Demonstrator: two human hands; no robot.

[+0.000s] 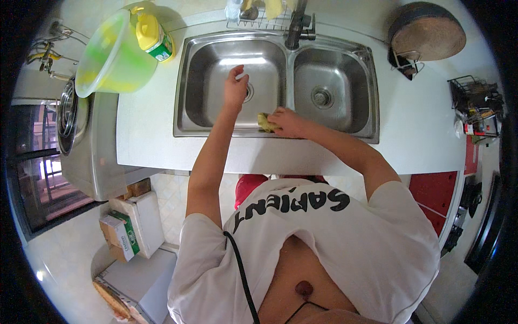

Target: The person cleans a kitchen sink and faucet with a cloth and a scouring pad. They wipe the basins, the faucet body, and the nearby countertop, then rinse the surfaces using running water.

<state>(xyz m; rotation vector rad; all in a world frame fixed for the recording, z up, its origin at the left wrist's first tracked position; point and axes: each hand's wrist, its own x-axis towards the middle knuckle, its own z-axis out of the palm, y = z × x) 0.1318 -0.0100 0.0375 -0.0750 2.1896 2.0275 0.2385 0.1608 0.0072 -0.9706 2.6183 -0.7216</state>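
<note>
My right hand (pixel 288 122) grips a yellow-green cloth or sponge (pixel 267 122) at the front rim of the stainless steel double sink (pixel 202 131). The cloth rests near the right end of the larger basin's front edge. Over that larger left basin (pixel 204 81) hangs my left hand (pixel 236 89), with nothing in it and its fingers apart. It partly covers the drain (pixel 249 92). In the smaller right basin (pixel 348 77) a drain strainer (pixel 322 97) shows. A dark faucet (pixel 297 28) rises behind the divider between the basins.
On the counter's left stand a translucent green tub (pixel 121 60) and a yellow pump bottle (pixel 153 36). Behind the sink is a wire rack (pixel 259 24). A round wooden board (pixel 431 38) leans at the back right. White countertop (pixel 417 121) surrounds the sink.
</note>
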